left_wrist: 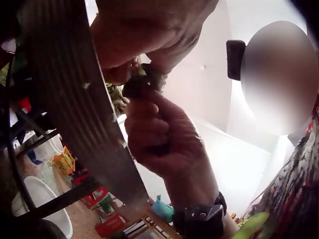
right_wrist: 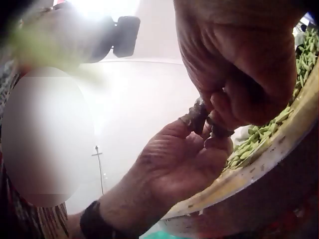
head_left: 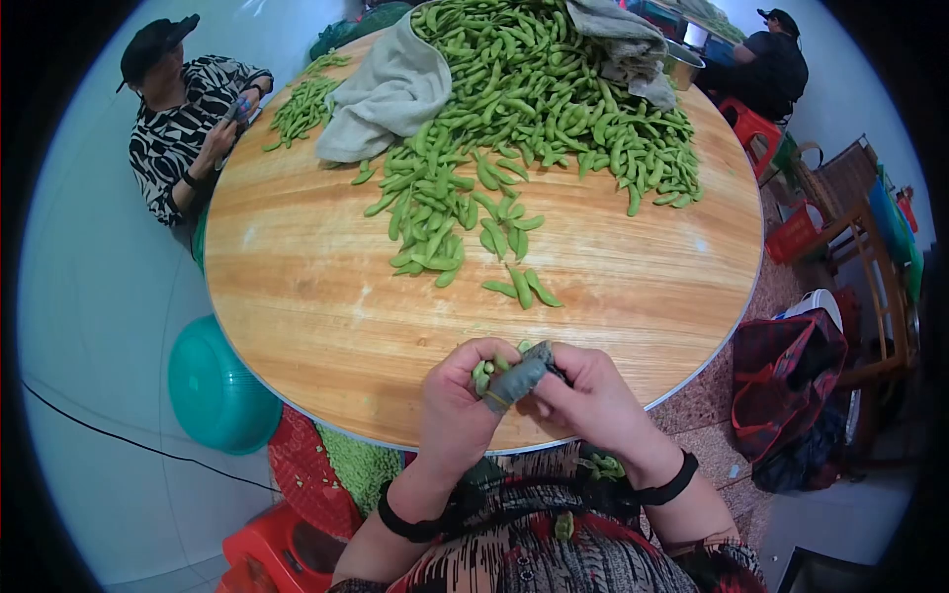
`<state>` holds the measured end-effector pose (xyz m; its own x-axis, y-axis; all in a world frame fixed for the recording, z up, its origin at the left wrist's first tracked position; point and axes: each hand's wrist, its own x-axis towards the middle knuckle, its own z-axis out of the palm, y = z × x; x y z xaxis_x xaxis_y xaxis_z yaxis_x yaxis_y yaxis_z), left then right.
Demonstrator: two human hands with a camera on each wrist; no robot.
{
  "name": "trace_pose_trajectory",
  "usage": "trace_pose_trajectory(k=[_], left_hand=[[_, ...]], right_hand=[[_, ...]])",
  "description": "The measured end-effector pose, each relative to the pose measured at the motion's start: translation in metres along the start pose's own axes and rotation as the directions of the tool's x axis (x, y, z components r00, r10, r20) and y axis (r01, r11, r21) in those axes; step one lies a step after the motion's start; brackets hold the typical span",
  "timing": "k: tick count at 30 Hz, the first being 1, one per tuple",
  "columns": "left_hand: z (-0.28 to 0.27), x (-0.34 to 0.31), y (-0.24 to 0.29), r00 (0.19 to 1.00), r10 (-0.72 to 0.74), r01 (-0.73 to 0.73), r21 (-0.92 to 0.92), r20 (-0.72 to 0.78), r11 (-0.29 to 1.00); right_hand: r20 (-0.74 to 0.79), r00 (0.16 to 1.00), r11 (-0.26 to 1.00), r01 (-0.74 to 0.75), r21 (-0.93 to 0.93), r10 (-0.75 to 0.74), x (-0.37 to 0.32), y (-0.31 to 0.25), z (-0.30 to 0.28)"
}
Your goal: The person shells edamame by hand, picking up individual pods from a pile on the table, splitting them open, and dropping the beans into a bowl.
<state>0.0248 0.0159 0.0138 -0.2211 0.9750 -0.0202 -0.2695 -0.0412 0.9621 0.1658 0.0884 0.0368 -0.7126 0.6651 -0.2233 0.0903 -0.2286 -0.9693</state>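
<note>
At the table's near edge my two hands meet. My left hand holds a few green soybean pods between curled fingers and palm. Its thumb wears a grey finger cover with a yellow band round its base. My right hand has curled fingers, and its thumb and fingertips pinch at the end of that cover, beside a darker wrapped tip. In the left wrist view the right hand shows as a loose fist. In the right wrist view a ragged dark wrap sits on the left thumb.
A heap of soybean pods covers the far side of the round wooden table, with a grey cloth on it. Loose pods lie nearer. Shelled beans lie below left, by a teal basin. Two people sit beyond.
</note>
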Motion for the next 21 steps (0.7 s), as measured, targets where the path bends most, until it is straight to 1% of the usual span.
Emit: trace_pose_trajectory(k=[1, 2, 3, 4, 5, 6, 7, 8, 9, 10, 11, 12, 13, 14, 15, 16, 17, 18, 19, 20, 21], left_hand=[[0.001, 0.000, 0.001, 0.999, 0.030, -0.030, 0.011, -0.036, 0.999], [0.001, 0.001, 0.001, 0.995, 0.061, -0.060, 0.022, -0.073, 0.998], [-0.002, 0.001, 0.001, 0.995, 0.061, -0.060, 0.019, -0.076, 0.998], [-0.007, 0.000, 0.000, 0.997, 0.072, -0.071, 0.007, -0.035, 0.997], [-0.012, -0.001, 0.000, 0.997, 0.082, -0.082, -0.003, 0.005, 0.997], [-0.013, 0.000, 0.003, 0.997, 0.082, -0.082, -0.004, 0.002, 0.997], [-0.013, 0.002, 0.008, 0.993, 0.118, -0.120, 0.177, 0.021, 0.977], [-0.012, 0.003, 0.012, 0.988, 0.149, -0.156, 0.351, 0.047, 0.923], [-0.008, 0.001, 0.018, 0.988, 0.148, -0.155, 0.348, 0.047, 0.924], [-0.004, -0.002, 0.026, 0.991, 0.132, -0.135, 0.404, 0.036, 0.905], [-0.001, -0.003, 0.029, 0.993, 0.117, -0.113, 0.458, 0.021, 0.882], [-0.002, -0.004, 0.029, 0.993, 0.116, -0.112, 0.457, 0.020, 0.883], [-0.003, -0.004, 0.030, 0.988, 0.148, -0.154, 0.507, 0.053, 0.848], [-0.005, -0.005, 0.030, 0.980, 0.178, -0.197, 0.554, 0.088, 0.809], [-0.011, -0.004, 0.026, 0.980, 0.179, -0.197, 0.553, 0.086, 0.809], [-0.022, -0.003, 0.019, 0.917, 0.296, -0.398, 0.588, 0.266, 0.704], [-0.029, -0.002, 0.014, 0.811, 0.382, -0.584, 0.579, 0.444, 0.569], [-0.030, -0.002, 0.015, 0.811, 0.383, -0.584, 0.577, 0.443, 0.571], [-0.030, -0.004, 0.017, 0.790, 0.423, -0.611, 0.515, 0.444, 0.601], [-0.031, -0.005, 0.017, 0.769, 0.463, -0.636, 0.450, 0.442, 0.627], [-0.031, -0.005, 0.016, 0.769, 0.463, -0.636, 0.450, 0.440, 0.627]], right_hand=[[0.009, 0.993, 0.977, -0.120, 0.176, 0.120, 0.001, -0.001, 0.000], [0.010, 0.992, 0.977, -0.123, 0.173, 0.124, 0.001, -0.001, -0.001], [0.055, 0.987, 0.943, -0.157, 0.294, 0.148, 0.001, -0.001, -0.001], [0.104, 0.981, 0.892, -0.194, 0.408, 0.166, 0.002, -0.001, -0.001], [0.108, 0.980, 0.892, -0.197, 0.407, 0.167, 0.001, -0.003, -0.002], [0.054, 0.989, 0.973, -0.145, 0.177, 0.138, 0.000, -0.007, -0.005], [0.007, 0.995, 0.993, -0.095, -0.066, 0.096, 0.000, -0.009, -0.006], [0.008, 0.995, 0.993, -0.097, -0.068, 0.098, 0.004, -0.007, -0.002], [-0.157, 0.976, 0.979, 0.127, -0.160, -0.152, 0.010, -0.002, 0.005], [-0.288, 0.870, 0.903, 0.322, -0.284, -0.401, 0.014, 0.000, 0.009], [-0.286, 0.871, 0.903, 0.319, -0.286, -0.399, 0.012, -0.001, 0.007], [-0.181, 0.927, 0.923, 0.275, -0.268, -0.329, 0.009, -0.004, 0.003], [-0.072, 0.965, 0.940, 0.229, -0.254, -0.254, 0.006, -0.006, 0.000], [-0.071, 0.965, 0.940, 0.228, -0.254, -0.253, 0.004, -0.009, -0.001], [-0.024, 0.998, 0.999, 0.049, -0.015, -0.050, 0.001, -0.012, -0.002], [0.070, 0.988, 0.966, -0.151, 0.211, 0.139, 0.000, -0.013, -0.003], [0.069, 0.988, 0.966, -0.152, 0.209, 0.140, 0.000, -0.010, -0.002], [0.181, 0.965, 0.856, -0.254, 0.450, 0.191, 0.000, -0.005, -0.002], [0.301, 0.931, 0.676, -0.359, 0.643, 0.209, 0.000, -0.002, -0.001], [0.323, 0.923, 0.627, -0.381, 0.680, 0.211, 0.000, -0.003, 0.003], [0.323, 0.922, 0.627, -0.382, 0.679, 0.212, 0.001, -0.003, 0.004]])
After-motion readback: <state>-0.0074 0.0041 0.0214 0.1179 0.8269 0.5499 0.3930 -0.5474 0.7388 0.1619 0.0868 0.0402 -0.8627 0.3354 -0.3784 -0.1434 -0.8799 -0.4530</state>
